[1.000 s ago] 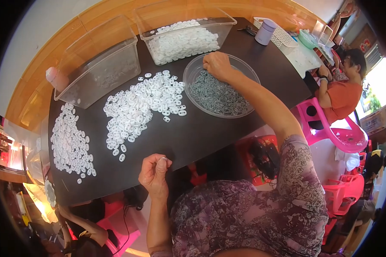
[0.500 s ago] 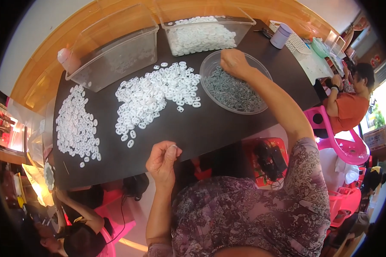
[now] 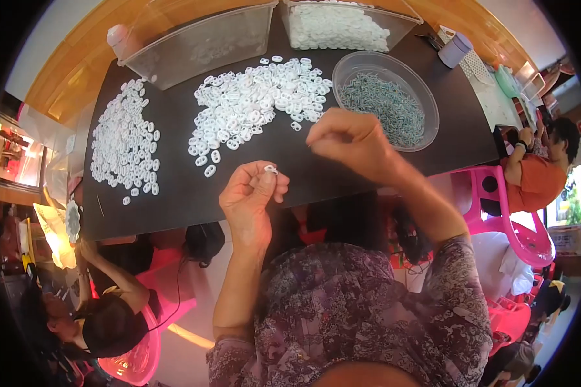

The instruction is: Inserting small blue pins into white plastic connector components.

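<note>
Between the thumb and fingers of my left hand is a small white oval plastic piece with two holes. It is held up just past the table's near edge. My right hand hovers to its right with the fingertips pinched together, slightly blurred. Whatever the pinch holds, if anything, is too small to make out. Behind that hand stands a round clear bowl of many small, thin grey-green metal pieces. A large loose heap of matching white oval pieces lies on the table beyond my left hand.
A second heap of white pieces covers the table's left side. At the back are a clear plastic bin and another bin of white pieces. A lilac container stands back right. Other people sit left and right.
My right hand has come out of the bowl, moving left and nearer toward my left hand. My left hand has risen in the picture, its white piece now plainly visible. The view has shifted slightly.
</note>
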The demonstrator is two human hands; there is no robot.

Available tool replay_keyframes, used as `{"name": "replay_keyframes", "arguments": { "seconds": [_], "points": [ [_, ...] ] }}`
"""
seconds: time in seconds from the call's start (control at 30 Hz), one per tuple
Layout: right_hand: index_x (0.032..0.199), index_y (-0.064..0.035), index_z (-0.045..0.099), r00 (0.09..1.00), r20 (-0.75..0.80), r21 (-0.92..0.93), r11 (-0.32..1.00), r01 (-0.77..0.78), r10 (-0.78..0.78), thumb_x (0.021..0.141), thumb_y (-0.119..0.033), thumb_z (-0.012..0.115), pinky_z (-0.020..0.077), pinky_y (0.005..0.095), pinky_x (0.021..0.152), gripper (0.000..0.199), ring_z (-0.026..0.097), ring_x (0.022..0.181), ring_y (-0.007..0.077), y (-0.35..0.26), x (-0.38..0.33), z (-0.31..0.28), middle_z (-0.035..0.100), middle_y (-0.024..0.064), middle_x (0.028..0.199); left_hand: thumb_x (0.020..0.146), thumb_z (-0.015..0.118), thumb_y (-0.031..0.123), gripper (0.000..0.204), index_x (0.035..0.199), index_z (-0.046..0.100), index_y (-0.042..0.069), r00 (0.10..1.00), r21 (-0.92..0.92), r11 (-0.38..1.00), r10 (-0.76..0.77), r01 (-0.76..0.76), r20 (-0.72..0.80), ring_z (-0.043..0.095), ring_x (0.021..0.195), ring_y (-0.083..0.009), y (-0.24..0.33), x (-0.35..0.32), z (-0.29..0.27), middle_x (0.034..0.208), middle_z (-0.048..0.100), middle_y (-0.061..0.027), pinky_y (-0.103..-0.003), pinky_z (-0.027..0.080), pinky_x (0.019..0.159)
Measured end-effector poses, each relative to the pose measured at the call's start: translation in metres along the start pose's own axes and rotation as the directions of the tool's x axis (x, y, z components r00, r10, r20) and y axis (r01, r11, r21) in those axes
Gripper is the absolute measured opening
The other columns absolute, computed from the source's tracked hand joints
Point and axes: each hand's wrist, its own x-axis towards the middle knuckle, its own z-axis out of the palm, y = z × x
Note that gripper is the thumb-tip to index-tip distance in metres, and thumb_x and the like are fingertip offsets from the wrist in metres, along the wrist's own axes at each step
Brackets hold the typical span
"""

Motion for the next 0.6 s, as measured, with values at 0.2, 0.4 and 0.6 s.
{"name": "replay_keyframes", "arguments": {
  "seconds": [0.2, 0.4, 0.6],
  "points": [
    [0.089, 0.0015, 0.061, 0.981, 0.121, 0.152, 0.974, -0.168, 0.15, 0.08, 0.0, 0.062, 0.0428, 0.019, 0.063, 0.009, 0.054, 0.073, 0.0046, -0.004, -0.005, 0.037, 0.059, 0.0007, 0.08, 0.086, 0.058, 0.004, 0.009, 0.092, 0.058, -0.003, 1.0, 0.016, 1.0, 0.011, -0.011, 0.007, 0.056, 0.064, -0.0113, 0.005, -0.011, 0.0, 0.077, 0.063, -0.0094, -0.021, 0.043, 0.057],
    [0.091, 0.0032, 0.059, 0.98, 0.13, 0.274, 0.945, -0.179, 0.148, 0.08, 0.001, 0.063, 0.0457, 0.0204, 0.066, 0.012, 0.056, 0.074, 0.0057, -0.003, -0.008, 0.048, 0.06, 0.0025, 0.08, 0.087, 0.057, 0.004, 0.009, 0.093, 0.058, -0.003, 0.999, 0.014, 1.0, 0.008, -0.008, 0.04, 0.056, 0.065, -0.0103, 0.002, -0.015, -0.007, 0.077, 0.063, -0.0084, -0.021, 0.042, 0.057],
    [0.091, 0.0034, 0.058, 0.978, 0.14, 0.261, 0.947, -0.186, 0.154, 0.08, 0.001, 0.063, 0.0463, 0.0204, 0.065, 0.013, 0.057, 0.074, 0.0061, -0.002, -0.008, 0.05, 0.06, 0.0031, 0.081, 0.087, 0.058, 0.005, 0.01, 0.094, 0.058, -0.003, 0.999, 0.012, 1.0, -0.002, 0.001, 0.051, 0.055, 0.065, -0.01, 0.001, -0.016, -0.007, 0.078, 0.063, -0.0079, -0.02, 0.042, 0.057]
  ]
}}
